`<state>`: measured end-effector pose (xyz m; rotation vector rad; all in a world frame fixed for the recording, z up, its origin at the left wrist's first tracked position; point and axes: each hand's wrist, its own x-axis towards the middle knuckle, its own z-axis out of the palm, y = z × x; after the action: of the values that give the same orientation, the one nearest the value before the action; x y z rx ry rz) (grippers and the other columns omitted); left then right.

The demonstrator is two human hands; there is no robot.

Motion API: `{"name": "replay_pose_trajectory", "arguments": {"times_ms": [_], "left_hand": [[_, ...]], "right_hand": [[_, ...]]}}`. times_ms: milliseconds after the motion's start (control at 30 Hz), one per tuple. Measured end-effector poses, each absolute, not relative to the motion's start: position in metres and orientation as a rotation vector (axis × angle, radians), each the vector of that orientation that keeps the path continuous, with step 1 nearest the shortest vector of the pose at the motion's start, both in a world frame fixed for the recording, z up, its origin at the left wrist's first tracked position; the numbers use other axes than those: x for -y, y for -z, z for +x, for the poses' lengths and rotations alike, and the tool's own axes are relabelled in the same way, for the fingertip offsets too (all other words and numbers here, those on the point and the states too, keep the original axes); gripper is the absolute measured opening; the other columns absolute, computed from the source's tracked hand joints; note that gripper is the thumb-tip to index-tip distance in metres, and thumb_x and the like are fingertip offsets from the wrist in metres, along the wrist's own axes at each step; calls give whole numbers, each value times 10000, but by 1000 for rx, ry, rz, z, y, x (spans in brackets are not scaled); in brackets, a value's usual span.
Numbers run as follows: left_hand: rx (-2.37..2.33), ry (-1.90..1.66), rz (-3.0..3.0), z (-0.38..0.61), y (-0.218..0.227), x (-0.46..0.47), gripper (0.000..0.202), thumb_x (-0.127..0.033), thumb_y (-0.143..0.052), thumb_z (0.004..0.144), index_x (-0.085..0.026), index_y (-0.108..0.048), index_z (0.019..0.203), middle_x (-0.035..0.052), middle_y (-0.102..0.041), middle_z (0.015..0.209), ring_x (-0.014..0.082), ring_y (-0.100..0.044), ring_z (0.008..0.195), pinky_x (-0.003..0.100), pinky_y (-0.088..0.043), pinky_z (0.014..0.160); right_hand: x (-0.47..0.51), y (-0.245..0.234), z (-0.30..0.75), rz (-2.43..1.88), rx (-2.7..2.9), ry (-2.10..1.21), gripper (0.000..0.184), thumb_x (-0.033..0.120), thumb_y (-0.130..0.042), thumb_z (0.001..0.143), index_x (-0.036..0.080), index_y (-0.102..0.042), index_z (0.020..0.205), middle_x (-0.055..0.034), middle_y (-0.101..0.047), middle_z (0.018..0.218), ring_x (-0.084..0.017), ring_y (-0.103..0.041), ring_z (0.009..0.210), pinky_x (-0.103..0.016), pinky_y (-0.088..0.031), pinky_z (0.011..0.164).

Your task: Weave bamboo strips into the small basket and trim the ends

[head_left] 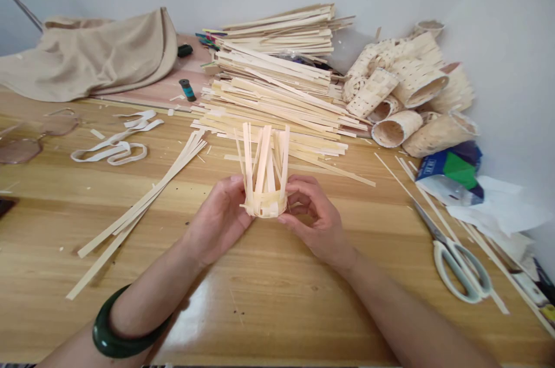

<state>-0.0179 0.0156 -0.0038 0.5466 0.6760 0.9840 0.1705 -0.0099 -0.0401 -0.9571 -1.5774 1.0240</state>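
A small, partly woven basket (265, 203) of pale flat strips is held upright in the middle of the view. Its low base is woven, and several loose strips stand up from it. My left hand (220, 220) grips its left side, thumb toward the top of the woven band and some fingers hidden behind. From the right, my right hand (315, 217) pinches the woven band between thumb and fingers. Left of my hands, a few long flat strips (147, 200) lie on the wooden table (277, 310).
Stacked strips (277, 78) lie behind the basket, and finished woven tubes (399, 90) are piled at the back right. Scissors (459, 269) rest on the right. A white ribbon (117, 145), eyeglasses (37, 136), a thread spool (187, 90) and a beige cloth (104, 55) are on the left.
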Motion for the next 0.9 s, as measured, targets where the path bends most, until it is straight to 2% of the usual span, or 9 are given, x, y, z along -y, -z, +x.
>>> {"name": "replay_pose_trajectory", "arguments": {"times_ms": [100, 233, 333, 400, 500, 567, 767, 900], "left_hand": [[-706, -1013, 551, -16, 10, -14, 268, -403, -867, 764, -173, -819, 894, 62, -821, 956, 249, -741, 969, 313, -601, 875], [-721, -996, 553, -15, 14, -13, 437, -483, -927, 691, -150, -842, 960, 66, -823, 897, 193, -740, 853, 246, -611, 816], [-749, -1007, 526, -14, 12, -13, 461, -461, -945, 670, -129, -834, 969, 78, -821, 893, 201, -748, 849, 259, -625, 804], [-773, -1015, 501, -13, 10, -11, 433, -426, -948, 672, -131, -821, 962, 77, -818, 897, 216, -753, 846, 288, -639, 775], [-787, -996, 478, -11, 8, -8, 409, -404, -948, 667, -138, -797, 940, 80, -813, 916, 249, -761, 874, 326, -653, 750], [-773, -984, 486, -9, 8, -6, 421, -420, -943, 666, -135, -782, 931, 89, -811, 932, 266, -764, 897, 328, -655, 737], [-819, -1010, 529, -3, 8, -1, 448, -388, -924, 696, -144, -732, 1019, 71, -803, 927, 224, -758, 797, 281, -635, 640], [-812, -997, 531, -1, 9, 0, 392, -371, -886, 737, -138, -716, 1002, 74, -794, 894, 254, -759, 863, 309, -646, 658]], "right_hand": [[10, 39, 169, -987, 1558, -1059, 345, 337, -756, 916, 304, -604, 1223, -53, -597, 1280, -113, -689, 862, -263, -653, 765], [10, 38, 168, -990, 1582, -1062, 334, 297, -750, 912, 301, -602, 1211, -50, -609, 1268, -121, -694, 875, -269, -656, 771], [11, 36, 168, -1034, 1629, -917, 450, 282, -778, 884, 309, -571, 1283, -72, -576, 1318, -151, -690, 941, -301, -668, 781], [12, 33, 168, -1023, 1681, -757, 521, 266, -799, 868, 320, -558, 1326, -78, -555, 1349, -186, -675, 1052, -348, -668, 857], [14, 29, 168, -964, 1802, -557, 472, 234, -771, 899, 316, -580, 1322, -74, -585, 1308, -223, -633, 1201, -395, -627, 990], [15, 28, 166, -948, 1858, -502, 417, 211, -734, 929, 297, -589, 1310, -79, -597, 1275, -223, -627, 1219, -391, -610, 1022], [19, 28, 161, -992, 1811, -610, 367, 205, -708, 950, 292, -582, 1284, -84, -586, 1271, -209, -641, 1169, -322, -658, 872], [21, 27, 160, -1029, 1771, -681, 342, 222, -722, 943, 297, -588, 1248, -76, -610, 1255, -200, -671, 1080, -333, -661, 863]]}}
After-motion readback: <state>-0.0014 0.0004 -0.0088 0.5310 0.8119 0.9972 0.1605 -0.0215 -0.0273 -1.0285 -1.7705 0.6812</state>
